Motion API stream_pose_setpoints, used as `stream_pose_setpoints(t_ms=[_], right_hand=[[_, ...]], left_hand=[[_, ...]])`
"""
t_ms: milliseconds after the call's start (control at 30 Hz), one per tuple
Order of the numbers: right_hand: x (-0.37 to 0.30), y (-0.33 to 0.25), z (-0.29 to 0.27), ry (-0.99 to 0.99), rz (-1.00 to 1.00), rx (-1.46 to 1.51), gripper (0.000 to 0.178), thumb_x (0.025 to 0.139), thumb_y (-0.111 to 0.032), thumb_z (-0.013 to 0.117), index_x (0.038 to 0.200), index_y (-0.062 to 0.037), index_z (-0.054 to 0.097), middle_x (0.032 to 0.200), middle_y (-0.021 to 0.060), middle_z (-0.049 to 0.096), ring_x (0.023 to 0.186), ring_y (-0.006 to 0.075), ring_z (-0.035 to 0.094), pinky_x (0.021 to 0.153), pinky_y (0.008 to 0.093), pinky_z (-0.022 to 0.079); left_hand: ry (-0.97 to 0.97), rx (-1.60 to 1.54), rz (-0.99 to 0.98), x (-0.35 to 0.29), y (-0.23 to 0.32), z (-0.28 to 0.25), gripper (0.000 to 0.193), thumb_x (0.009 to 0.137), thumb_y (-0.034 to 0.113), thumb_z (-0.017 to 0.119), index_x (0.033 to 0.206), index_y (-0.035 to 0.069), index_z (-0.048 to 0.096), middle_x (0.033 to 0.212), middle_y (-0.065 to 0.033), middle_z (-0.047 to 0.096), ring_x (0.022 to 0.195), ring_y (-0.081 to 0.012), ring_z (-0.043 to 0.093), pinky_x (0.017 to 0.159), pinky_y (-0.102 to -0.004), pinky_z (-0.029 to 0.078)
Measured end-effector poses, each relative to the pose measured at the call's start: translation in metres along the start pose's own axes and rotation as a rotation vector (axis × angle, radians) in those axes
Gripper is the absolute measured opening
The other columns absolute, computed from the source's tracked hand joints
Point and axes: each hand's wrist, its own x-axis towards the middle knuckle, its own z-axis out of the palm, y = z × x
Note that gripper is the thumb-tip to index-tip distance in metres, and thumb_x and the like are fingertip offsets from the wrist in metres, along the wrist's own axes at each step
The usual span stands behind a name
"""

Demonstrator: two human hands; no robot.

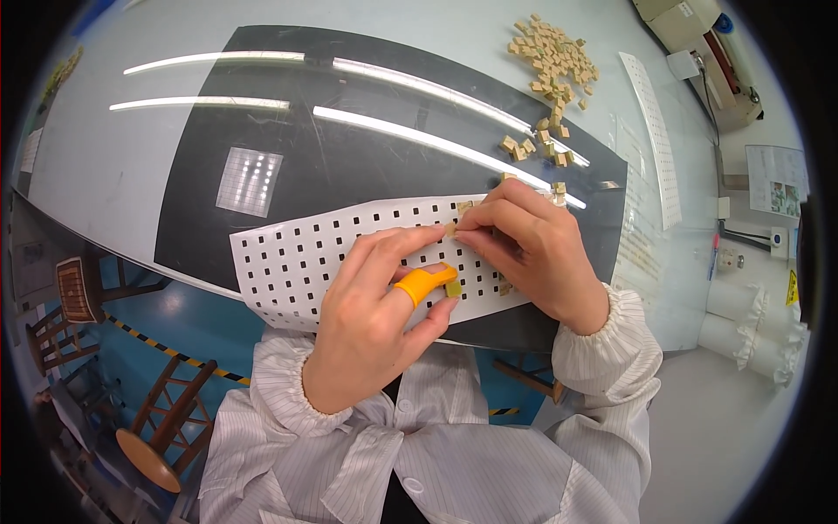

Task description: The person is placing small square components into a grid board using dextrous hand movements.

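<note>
Above blue floor [196, 319], sheet [310, 253] on black mat [209, 175]

Two hands are counted, one left [371, 319] and one right [543, 244], with one orange finger cover [419, 285] worn on the left. One small block [453, 289] is held at the left thumb, and one more block [450, 230] is seen between the fingertips of both hands. Dozens of loose blocks [552, 59] are heaped, too crowded to be counted exactly. Two white sheets with dark squares [291, 265] are seen, along with one dark mat [188, 183], one bench [131, 131], one pen [713, 254] and at least three wooden seats [150, 458].
</note>
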Motion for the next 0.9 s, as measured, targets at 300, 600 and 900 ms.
stream_pose_setpoints(t_ms=[300, 600, 900], right_hand=[[-0.003, -0.003, -0.007, -0.046, 0.089, 0.121, 0.018, 0.076, 0.000, 0.076, 0.093, -0.0023, 0.068, 0.084, 0.0050, 0.061, 0.069, 0.0144, 0.061, 0.058, 0.0244, 0.049], [-0.008, 0.001, 0.001, 0.029, -0.053, -0.037, 0.020, 0.077, -0.001, 0.077, 0.095, -0.0047, 0.070, 0.083, 0.0061, 0.061, 0.070, 0.0171, 0.063, 0.060, 0.0262, 0.050], [-0.011, 0.004, 0.001, 0.049, -0.144, -0.071, 0.019, 0.074, -0.002, 0.078, 0.091, -0.0038, 0.069, 0.082, 0.0070, 0.062, 0.069, 0.0194, 0.063, 0.060, 0.0285, 0.052]], left_hand=[[0.001, 0.004, -0.012, 0.000, 0.001, 0.001, 0.032, 0.062, -0.001, 0.080, 0.093, -0.002, 0.071, 0.116, -0.0120, 0.064, 0.104, -0.0283, 0.060, 0.073, -0.0307, 0.054], [-0.008, -0.001, -0.025, -0.001, 0.001, -0.001, 0.031, 0.064, 0.000, 0.080, 0.093, -0.001, 0.072, 0.118, -0.0114, 0.063, 0.105, -0.0281, 0.059, 0.074, -0.0306, 0.053], [-0.006, 0.003, -0.027, -0.001, 0.001, 0.000, 0.031, 0.063, 0.001, 0.081, 0.093, -0.001, 0.072, 0.118, -0.0103, 0.064, 0.105, -0.0279, 0.059, 0.073, -0.0311, 0.053]])
